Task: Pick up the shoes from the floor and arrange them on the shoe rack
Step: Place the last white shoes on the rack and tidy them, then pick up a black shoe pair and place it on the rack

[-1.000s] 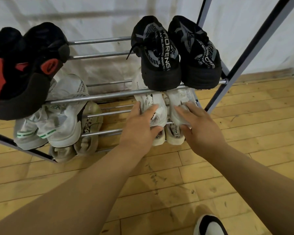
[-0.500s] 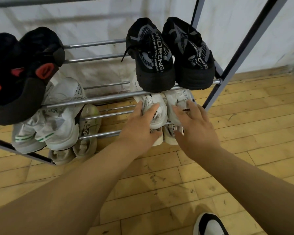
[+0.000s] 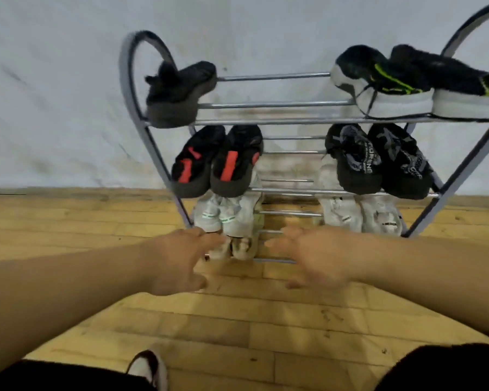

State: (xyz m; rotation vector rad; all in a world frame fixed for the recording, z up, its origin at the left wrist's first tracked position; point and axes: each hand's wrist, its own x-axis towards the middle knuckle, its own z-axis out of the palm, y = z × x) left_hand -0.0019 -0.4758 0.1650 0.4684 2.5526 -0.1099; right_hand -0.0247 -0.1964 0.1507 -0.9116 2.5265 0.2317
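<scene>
The metal shoe rack [image 3: 280, 119] stands against the white wall. Its top tier holds one black shoe [image 3: 178, 91] at the left and a black, white-soled pair with green stripes [image 3: 401, 83] at the right. The middle tier carries a black and red pair [image 3: 218, 162] and a black patterned pair [image 3: 378, 159]. Below sit a white pair with green marks [image 3: 226, 215] and a white pair [image 3: 362, 215]. Beige shoes [image 3: 237, 246] lie on the lowest rung. My left hand [image 3: 178, 261] and my right hand [image 3: 316, 255] hover in front of the rack, fingers apart, holding nothing.
Wooden plank floor [image 3: 237, 320] stretches in front of the rack. My own white and black shoe [image 3: 150, 368] shows at the bottom, with dark shorts at both lower corners. The view is motion-blurred.
Both hands have let go of the white pair on the right and pulled back from the rack. The view has drawn away and up, so the whole rack shows.
</scene>
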